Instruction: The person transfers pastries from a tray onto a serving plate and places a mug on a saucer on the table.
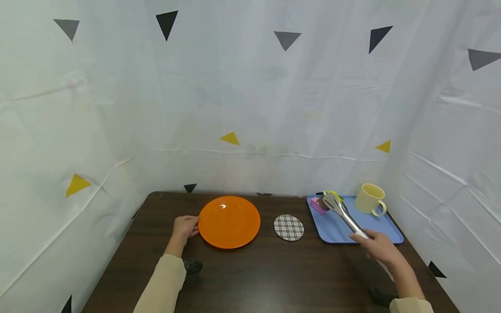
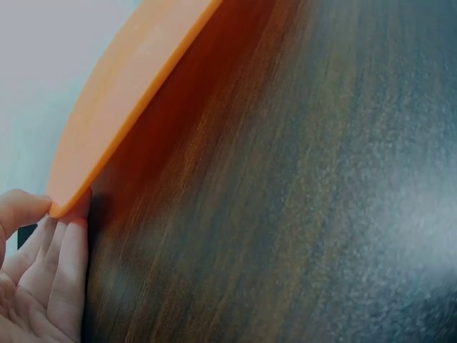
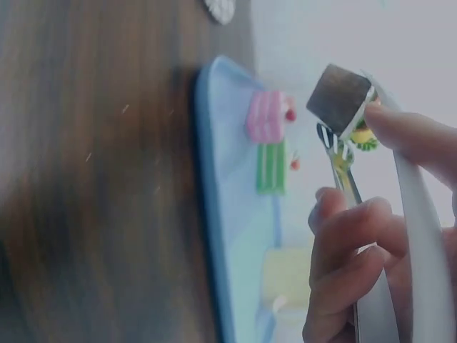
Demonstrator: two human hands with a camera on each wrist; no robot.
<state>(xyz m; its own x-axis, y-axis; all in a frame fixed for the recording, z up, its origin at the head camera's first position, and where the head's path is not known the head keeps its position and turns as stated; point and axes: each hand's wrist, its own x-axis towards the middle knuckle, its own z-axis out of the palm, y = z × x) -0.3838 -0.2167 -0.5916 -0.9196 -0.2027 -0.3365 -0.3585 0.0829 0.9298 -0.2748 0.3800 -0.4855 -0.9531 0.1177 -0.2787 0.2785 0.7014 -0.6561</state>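
At the plate's left side my left hand (image 1: pixel 185 227) pinches the rim of an orange plate (image 1: pixel 229 222), thumb above and fingers beneath. The left wrist view shows this plate edge tilted up off the wooden table. My right hand (image 1: pixel 379 248) holds metal tongs (image 3: pixel 421 250) with pale handles. Between the tongs' tips is a brown toy cake piece (image 3: pixel 338 98) with yellow and green fruit-like trim, raised over the blue tray (image 1: pixel 332 232). On that tray lie a pink-and-white striped cake piece (image 3: pixel 265 118) and a green-and-white one (image 3: pixel 271 168), each with a small red bit.
A pale yellow mug (image 1: pixel 368 198) stands at the tray's right back. Between plate and tray lies a round checked coaster (image 1: pixel 288 227). White curtain with printed triangles (image 1: pixel 250 108) hangs close behind the dark table (image 1: pixel 250 278) and along both sides.
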